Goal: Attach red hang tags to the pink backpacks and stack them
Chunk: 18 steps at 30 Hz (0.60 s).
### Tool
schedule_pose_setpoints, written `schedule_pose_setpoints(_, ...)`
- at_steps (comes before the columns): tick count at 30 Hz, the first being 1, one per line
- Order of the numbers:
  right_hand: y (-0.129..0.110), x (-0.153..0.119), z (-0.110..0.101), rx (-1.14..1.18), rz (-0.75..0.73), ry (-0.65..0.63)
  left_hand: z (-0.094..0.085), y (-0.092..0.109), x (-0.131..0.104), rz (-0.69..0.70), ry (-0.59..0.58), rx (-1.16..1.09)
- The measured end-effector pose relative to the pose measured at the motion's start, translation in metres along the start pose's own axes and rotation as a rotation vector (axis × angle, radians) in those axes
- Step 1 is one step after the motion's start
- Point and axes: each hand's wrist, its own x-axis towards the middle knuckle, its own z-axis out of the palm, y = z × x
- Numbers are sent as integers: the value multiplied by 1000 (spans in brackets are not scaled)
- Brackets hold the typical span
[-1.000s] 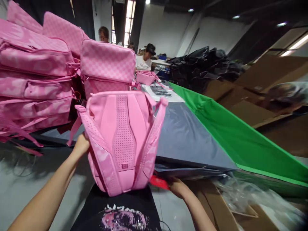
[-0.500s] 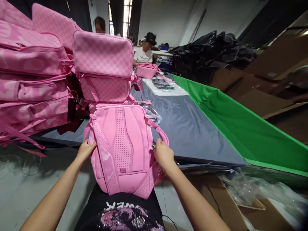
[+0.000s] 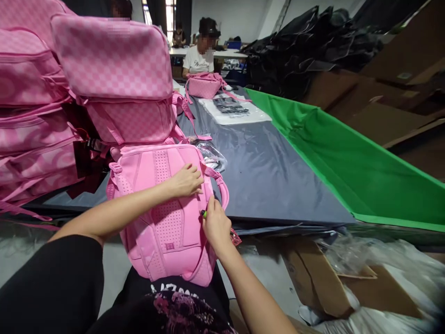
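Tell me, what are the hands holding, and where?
The left hand lies flat on the pink backpack's padded back. The right hand pinches a small green-tipped thing at the backpack's right edge.

She wears a black short-sleeved T-shirt (image 3: 52, 283) with a pink glittery print and white lettering (image 3: 174, 301) across the chest; both forearms and hands are bare.

A pink backpack (image 3: 167, 208) stands near the table edge, its padded back facing the camera. The left hand (image 3: 186, 180) lies flat on its upper panel. The right hand (image 3: 215, 225) pinches a small green-tipped object (image 3: 203, 214) at the backpack's right side. Stacked pink backpacks (image 3: 69, 93) fill the far left.
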Motion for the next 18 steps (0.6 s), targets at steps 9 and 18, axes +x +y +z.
schedule_pose_setpoints(9, 10, 4, 12, -14, -5, -36, -9, -75, 7, 139, -27, 110)
schedule_pose_setpoints(18, 52, 19, -29, 936, 2, 105, -31, -73, -14, 14, 17, 187)
